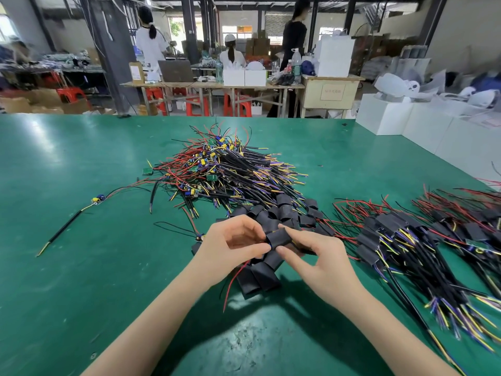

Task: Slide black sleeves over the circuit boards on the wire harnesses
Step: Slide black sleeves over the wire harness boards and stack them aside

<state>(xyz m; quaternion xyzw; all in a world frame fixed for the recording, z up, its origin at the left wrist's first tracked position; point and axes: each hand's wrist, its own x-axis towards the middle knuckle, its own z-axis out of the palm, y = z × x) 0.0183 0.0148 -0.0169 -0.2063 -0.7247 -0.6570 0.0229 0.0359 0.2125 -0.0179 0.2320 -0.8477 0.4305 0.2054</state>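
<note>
My right hand (320, 256) pinches a black sleeve (279, 238) between thumb and forefinger. My left hand (233, 241) grips a wire harness at the sleeve's left mouth; a bit of blue component shows there and its red wire (233, 280) trails down toward me. Loose black sleeves (260, 275) lie heaped under and behind both hands. A big pile of unsleeved harnesses (230, 172) with small green boards sits beyond. Sleeved harnesses (393, 240) lie in rows to the right.
One harness with a bare board (98, 199) lies alone on the green table (81, 267) at the left. White boxes (406, 123) line the table's far right edge. People stand and sit at benches in the background.
</note>
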